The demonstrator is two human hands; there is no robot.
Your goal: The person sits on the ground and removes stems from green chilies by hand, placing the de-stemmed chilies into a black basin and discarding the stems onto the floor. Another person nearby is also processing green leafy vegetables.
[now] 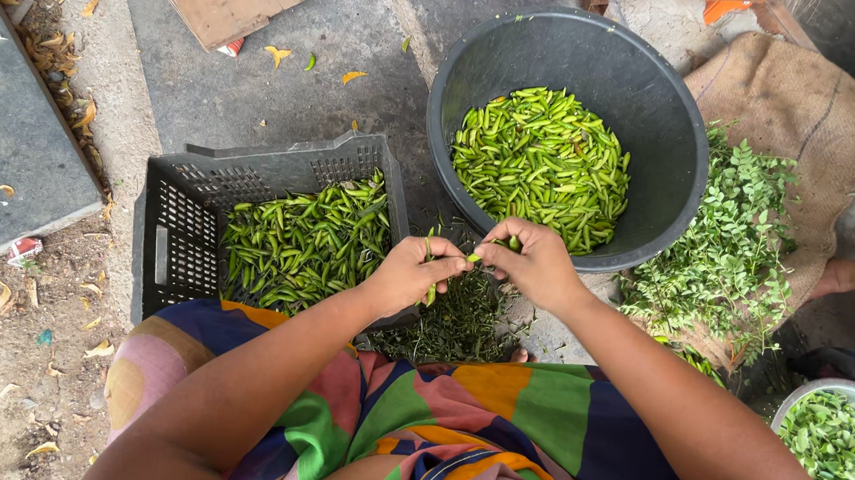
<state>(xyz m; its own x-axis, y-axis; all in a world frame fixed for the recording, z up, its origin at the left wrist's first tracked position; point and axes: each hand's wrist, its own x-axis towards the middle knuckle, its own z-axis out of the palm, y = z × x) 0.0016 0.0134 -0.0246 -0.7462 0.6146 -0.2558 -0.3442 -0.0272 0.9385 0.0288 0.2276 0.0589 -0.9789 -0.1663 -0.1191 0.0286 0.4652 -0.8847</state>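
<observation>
Both hands pinch green chillies over the ground. The left hand (413, 272) is closed on a few green chillies (431, 292), and the right hand (534, 263) is closed on one more chilli (510, 243). The fingertips of the two hands almost touch. Under them lies a pile of dark green stems (457, 324). A black crate (188, 223) of chillies sits to the left. A round black tub (657, 116) of chillies sits just past the hands. Leafy sprigs (728, 241) lie on brown sacking (808, 106) at the right.

Concrete ground (257, 98) under the work

On it sit a black crate (188, 223), a round tub (674, 157), burlap sack (808, 106), stem pile (456, 327) and scattered leaves (278, 55).
</observation>
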